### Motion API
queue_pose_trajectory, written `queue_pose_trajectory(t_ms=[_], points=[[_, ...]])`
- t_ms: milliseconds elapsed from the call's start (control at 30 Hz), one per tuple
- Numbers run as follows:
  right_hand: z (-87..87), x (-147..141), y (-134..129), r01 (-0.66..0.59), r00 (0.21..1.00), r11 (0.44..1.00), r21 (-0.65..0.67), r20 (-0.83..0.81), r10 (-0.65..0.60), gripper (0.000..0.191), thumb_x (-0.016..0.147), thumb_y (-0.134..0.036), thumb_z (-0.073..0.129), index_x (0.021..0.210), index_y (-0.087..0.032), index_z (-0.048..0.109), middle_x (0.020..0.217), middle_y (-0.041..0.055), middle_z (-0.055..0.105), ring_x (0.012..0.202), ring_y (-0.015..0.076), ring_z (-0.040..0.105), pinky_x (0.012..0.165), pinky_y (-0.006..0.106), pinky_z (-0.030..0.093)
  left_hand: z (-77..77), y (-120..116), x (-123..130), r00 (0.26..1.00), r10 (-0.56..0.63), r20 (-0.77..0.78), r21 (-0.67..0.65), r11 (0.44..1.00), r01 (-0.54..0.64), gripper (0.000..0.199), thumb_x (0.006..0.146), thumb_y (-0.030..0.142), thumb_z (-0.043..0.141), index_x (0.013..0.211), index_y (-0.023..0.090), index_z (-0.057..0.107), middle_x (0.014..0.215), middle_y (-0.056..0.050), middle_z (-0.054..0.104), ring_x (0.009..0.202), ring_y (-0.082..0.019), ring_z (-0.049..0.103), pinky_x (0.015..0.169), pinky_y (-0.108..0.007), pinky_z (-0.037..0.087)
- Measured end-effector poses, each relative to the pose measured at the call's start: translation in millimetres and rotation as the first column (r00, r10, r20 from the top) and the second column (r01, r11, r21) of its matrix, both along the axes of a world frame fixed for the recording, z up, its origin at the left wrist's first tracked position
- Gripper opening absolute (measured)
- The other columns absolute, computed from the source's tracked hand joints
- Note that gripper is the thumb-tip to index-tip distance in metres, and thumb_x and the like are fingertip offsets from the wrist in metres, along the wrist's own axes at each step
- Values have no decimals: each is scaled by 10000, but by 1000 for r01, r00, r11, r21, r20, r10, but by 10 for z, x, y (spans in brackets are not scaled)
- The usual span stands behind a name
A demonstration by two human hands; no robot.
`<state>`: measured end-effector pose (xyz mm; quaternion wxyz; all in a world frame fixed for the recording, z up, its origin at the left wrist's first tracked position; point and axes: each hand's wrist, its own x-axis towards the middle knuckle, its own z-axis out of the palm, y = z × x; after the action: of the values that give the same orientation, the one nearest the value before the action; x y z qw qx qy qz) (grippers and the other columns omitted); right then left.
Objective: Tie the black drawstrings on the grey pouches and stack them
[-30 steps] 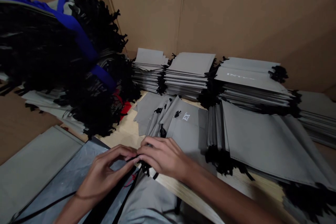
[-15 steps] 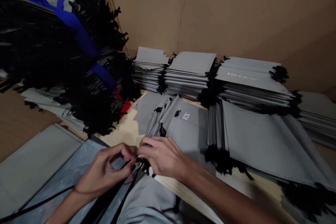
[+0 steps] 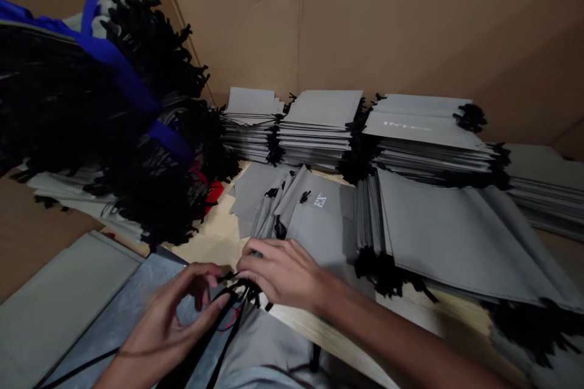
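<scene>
1. At the near edge of the wooden tabletop (image 3: 214, 237), just in front of me, a knot of black cords (image 3: 249, 289) gathers below my right fingertips.
2. My right hand (image 3: 283, 270) is bent inward, thumb and fingers closed together on the black cords; its curled fingers hide exactly how many strands I pinch.
3. My left hand (image 3: 166, 319) is just beside it, thumb and forefinger parted with a clear gap; a cord end lies close to those tips, and I cannot tell whether they touch it.
4. Under the cords, gray fabric (image 3: 269, 340) spreads toward me, with a thin red thread (image 3: 233, 319) at its left.
5. Beyond my right hand lies a gray pouch lettered "EX" (image 3: 322, 213), beside a bunch of upright pouches (image 3: 374, 213) with black tufts at their lower ends.
6. Farther back, three stacks of gray pouches (image 3: 314, 106) stand in a row before the cardboard wall (image 3: 410, 24).
7. To my left, a blue strap (image 3: 118, 67) crosses a big dark bundle (image 3: 55, 97); below it, a flat gray panel (image 3: 68, 304) rests on a bluish sheet (image 3: 114, 310).
</scene>
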<state>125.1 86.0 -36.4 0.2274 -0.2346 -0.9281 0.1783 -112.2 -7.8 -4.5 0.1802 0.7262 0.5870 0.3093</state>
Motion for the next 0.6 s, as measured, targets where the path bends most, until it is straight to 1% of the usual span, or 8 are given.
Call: queue_pose_trajectory(t_ms=[67,133,200,300,433,600], points=[[14,3,5,1,1000,1000,-5,-9,-1,197,1153,-370,525,1207,-296,700,1203,-32,726,921,145,688,676,302,402,9,-12,-6,1000,3,4,-42,999,-2,147,969,374,731,1071,269,717,780,47,768,634,-147,734,585,-173,577],[32,10,5,7,1000,1000,0,-16,-7,198,1156,-369,520,1210,-296,695,1212,-36,726,935,147,692,677,306,402,17,-5,9,1000,21,8,-72,997,-20,137,997,391,681,1031,267,730,808,36,792,651,-153,746,593,-173,581],[49,17,5,4,1000,1000,8,-14,-4,204,1160,-365,509,1210,-293,693,1213,-33,726,948,151,696,680,311,407,29,18,43,999,42,15,-86,995,-40,178,1013,406,643,966,264,739,798,31,797,643,-155,742,588,-172,577],[62,27,6,-6,1000,1000,13,-11,6,204,1161,-361,506,1202,-286,691,1209,-25,725,954,155,699,687,312,419,43,53,101,998,57,24,-90,994,-55,234,1014,419,633,864,262,719,720,42,758,620,-152,722,568,-161,556],[51,30,11,-8,1000,1000,17,-21,8,204,1160,-364,509,1204,-280,690,1205,-23,726,958,157,703,686,314,421,19,54,114,999,45,-4,-66,997,-45,160,991,396,680,904,267,719,741,52,761,617,-141,719,515,-142,522],[32,24,18,-5,1000,1000,10,-19,6,217,1158,-378,514,1232,-287,696,1231,-24,723,977,160,710,688,310,428,-26,15,66,1000,-13,-21,-35,999,12,136,1025,368,655,951,275,723,814,54,785,659,-129,731,615,-140,560]])
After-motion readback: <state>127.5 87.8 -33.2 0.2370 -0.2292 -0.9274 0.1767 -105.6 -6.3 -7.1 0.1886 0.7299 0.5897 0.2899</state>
